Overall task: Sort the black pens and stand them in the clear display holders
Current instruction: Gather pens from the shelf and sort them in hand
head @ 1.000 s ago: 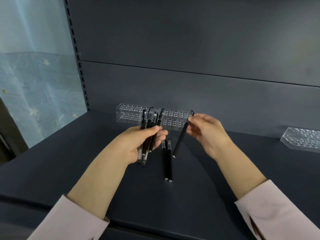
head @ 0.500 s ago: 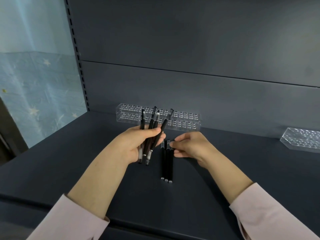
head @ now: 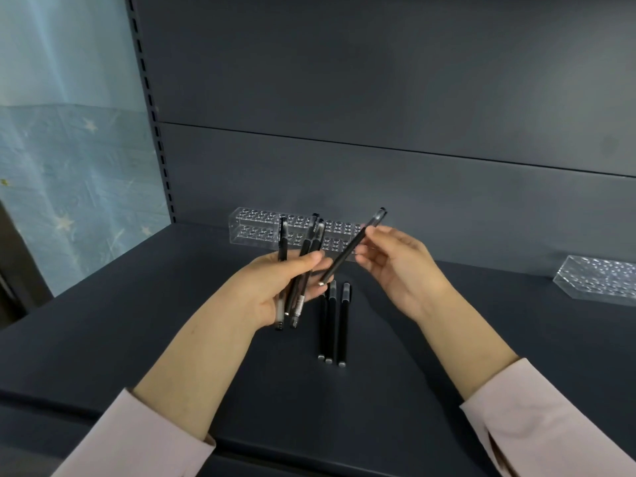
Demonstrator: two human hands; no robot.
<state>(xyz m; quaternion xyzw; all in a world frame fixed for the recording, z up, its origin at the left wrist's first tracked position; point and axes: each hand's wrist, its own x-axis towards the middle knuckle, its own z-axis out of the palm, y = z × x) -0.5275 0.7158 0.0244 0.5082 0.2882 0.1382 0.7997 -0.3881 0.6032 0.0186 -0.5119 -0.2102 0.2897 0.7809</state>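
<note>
One dark shelf [head: 137, 339] fills the lower view, with a dark back panel [head: 344, 80] made of two boards rising behind it. At the far left hangs one pale blue sheet [head: 69, 184] printed with stars.

Two clear holders stand on the shelf. The long holder [head: 261, 232] sits against the back panel at centre, with many small holes in rows on two tiers, too many and too fine to count. The right holder [head: 599, 280] is well apart from it at the right edge, cut off by the frame. No pen stands in either one.

Two forearms in pale pink sleeves [head: 137, 442] reach in. The left hand [head: 272, 290] grips a bundle [head: 283, 242] of black pens, thumb pressed across the front and fingers curled behind. Three tops show above the thumb; whether a fourth pen hides among them I cannot tell. The right hand [head: 402, 270] pinches one single pen [head: 347, 253] between thumb and fingertips, its other fingers loosely spread. This pen slants in the air, top up and to the right, its lower end just beside the left fingertips.

Three lying pens [head: 330, 325] rest side by side on the shelf between the hands. The left two touch and the third lies just beside them.
</note>
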